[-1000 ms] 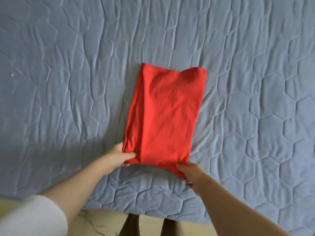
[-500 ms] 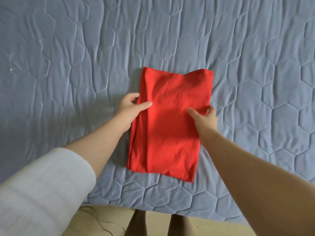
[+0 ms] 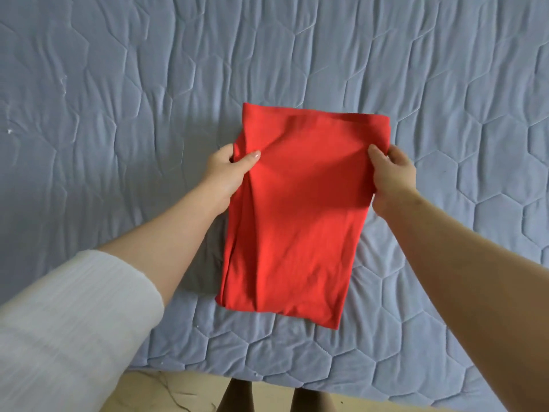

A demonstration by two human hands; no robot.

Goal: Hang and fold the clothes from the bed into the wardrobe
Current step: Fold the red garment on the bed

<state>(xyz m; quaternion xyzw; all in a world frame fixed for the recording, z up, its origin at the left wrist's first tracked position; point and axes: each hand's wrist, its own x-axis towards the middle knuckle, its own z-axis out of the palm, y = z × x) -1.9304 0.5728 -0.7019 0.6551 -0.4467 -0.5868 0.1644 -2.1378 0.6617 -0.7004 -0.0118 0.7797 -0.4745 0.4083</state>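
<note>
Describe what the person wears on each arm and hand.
The left arm carries a white, faintly ribbed sleeve ending near the elbow. The right arm shows no sleeve in frame. Neither left hand nor right hand wears gloves, rings or a watch.

A bedroom in a home. A bed [image 3: 386, 367] fills nearly the whole view, covered by a blue-grey quilt [image 3: 445, 84] stitched in hexagons and softly creased. A folded red garment [image 3: 291, 218] is over the quilt by the bed's near edge, below which a strip of beige floor [image 3: 178, 394] shows.
</note>
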